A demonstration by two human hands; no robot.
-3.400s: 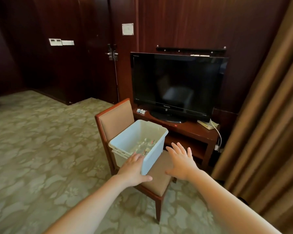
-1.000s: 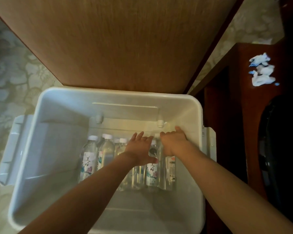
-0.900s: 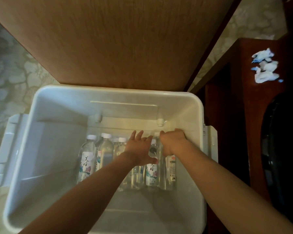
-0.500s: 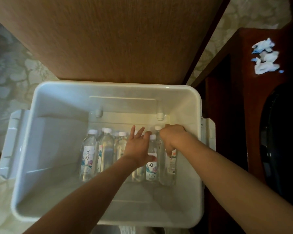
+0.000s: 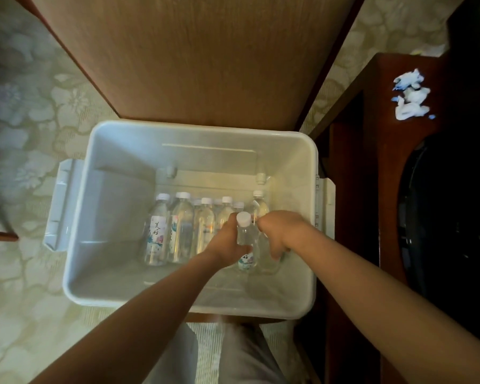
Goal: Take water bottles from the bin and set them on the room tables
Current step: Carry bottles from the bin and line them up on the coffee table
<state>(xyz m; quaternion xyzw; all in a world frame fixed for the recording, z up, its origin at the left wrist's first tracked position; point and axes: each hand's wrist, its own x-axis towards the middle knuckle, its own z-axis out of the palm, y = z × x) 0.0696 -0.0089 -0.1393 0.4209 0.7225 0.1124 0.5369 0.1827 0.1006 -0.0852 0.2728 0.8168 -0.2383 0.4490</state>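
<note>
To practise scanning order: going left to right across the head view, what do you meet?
Bin handle, leftmost bottle, left hand, right hand, crumpled tissue.

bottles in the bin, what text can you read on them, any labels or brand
"美好": on the label of the leftmost bottle
second bottle: label turned aside, unreadable
lifted bottle in the left hand: label partly hidden, unreadable
smaller print: too blurred
</note>
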